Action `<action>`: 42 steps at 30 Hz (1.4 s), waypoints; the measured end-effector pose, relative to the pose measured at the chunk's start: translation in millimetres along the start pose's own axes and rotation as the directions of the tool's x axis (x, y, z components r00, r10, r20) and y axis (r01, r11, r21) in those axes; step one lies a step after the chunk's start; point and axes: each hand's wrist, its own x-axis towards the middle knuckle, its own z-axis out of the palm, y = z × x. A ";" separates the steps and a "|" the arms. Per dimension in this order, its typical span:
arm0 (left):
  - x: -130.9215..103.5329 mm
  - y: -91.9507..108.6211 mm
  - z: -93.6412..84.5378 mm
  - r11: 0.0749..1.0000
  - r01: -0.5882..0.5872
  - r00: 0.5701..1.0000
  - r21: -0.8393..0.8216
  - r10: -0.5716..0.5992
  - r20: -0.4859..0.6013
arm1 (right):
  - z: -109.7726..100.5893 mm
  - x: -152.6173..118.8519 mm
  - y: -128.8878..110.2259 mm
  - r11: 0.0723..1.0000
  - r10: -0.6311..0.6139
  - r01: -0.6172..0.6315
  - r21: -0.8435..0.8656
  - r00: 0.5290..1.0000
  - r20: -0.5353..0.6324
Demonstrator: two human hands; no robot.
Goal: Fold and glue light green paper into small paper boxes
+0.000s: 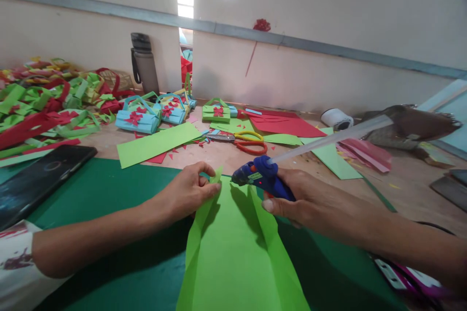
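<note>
A long sheet of light green paper [237, 252], its two long sides folded up, lies in front of me. My left hand [195, 187] pinches its far left corner between thumb and fingers. In my right hand [299, 194] is a blue hot glue gun [264, 175], with a long translucent glue stick [332, 138] sticking out of its back. Its nozzle points left, close to the paper's far edge; I cannot tell whether it touches. Some of the right hand's fingers are hidden behind the gun's handle.
Beyond the green mat [146, 184] lie scissors [250, 141], a green paper strip [160, 143] and red sheets [284, 122]. Small blue paper bags [136, 120] stand near a bottle [144, 63]. A phone [47, 175] is at left, a power strip [394, 274] at lower right.
</note>
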 end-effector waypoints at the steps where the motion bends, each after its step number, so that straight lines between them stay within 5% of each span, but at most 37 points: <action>1: 0.0 0.2 0.1 1.000 -0.004 1.000 0.004 0.004 -0.005 | 0.2 0.2 0.6 1.000 -0.002 0.002 0.006 1.000 0.004; 16: -2.8 6.9 1.2 0.997 -0.007 0.999 0.082 0.010 -0.034 | 2.9 2.6 7.1 0.999 -0.041 0.041 0.021 0.999 0.000; 29: -0.4 2.0 0.9 0.997 -0.020 0.999 0.081 0.023 -0.029 | 9.8 -1.6 16.4 0.995 0.038 -0.042 0.093 0.998 0.043; 42: 0.3 -0.7 0.5 0.993 -0.049 0.999 0.104 0.050 -0.011 | 3.4 8.0 13.4 1.000 0.003 -0.002 -0.022 1.000 0.008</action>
